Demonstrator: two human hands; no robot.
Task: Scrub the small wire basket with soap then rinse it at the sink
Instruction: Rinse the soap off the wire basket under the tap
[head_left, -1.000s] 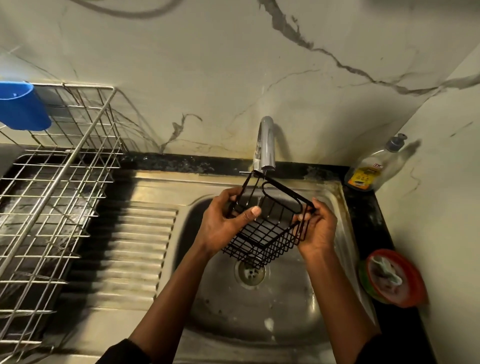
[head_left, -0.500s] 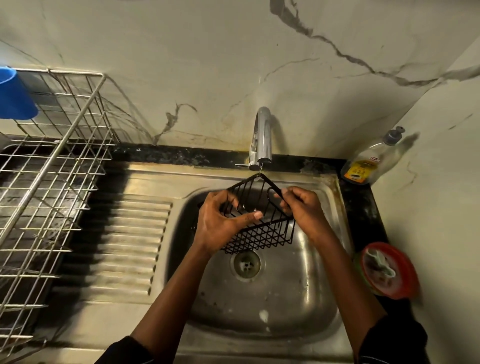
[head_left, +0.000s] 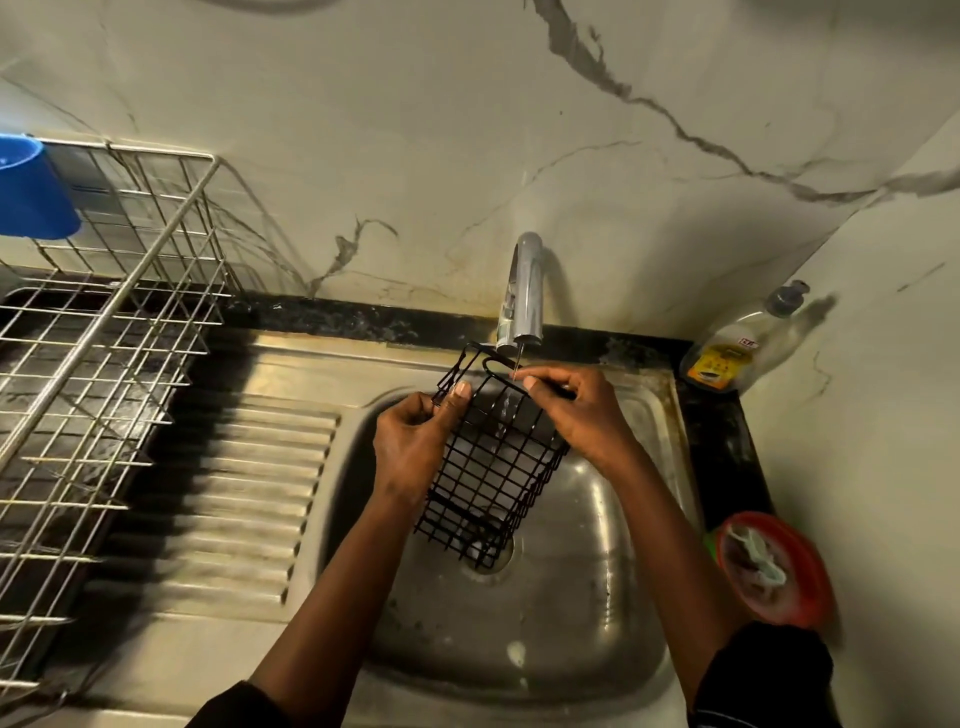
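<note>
I hold the small black wire basket (head_left: 488, 473) over the steel sink (head_left: 571, 623), tilted with its top end up under the tap (head_left: 522, 296). A thin stream of water falls from the spout onto the basket's upper part. My left hand (head_left: 415, 441) grips the basket's left edge. On the upper right rim, my right hand (head_left: 571, 410) pinches the wire near the stream. The basket's lower end hangs above the drain (head_left: 493, 558).
A steel dish rack (head_left: 104, 364) stands on the ribbed drainboard (head_left: 234, 493) at the left, with a blue cup (head_left: 31, 192) at its far corner. A soap bottle (head_left: 737, 343) leans in the back right corner. A red-rimmed dish with a scrubber (head_left: 769, 569) sits on the right counter.
The basket has turned from lying roughly level to hanging lengthwise, top end up under the spout. My right hand has shifted to the upper rim, and water now runs over the wires.
</note>
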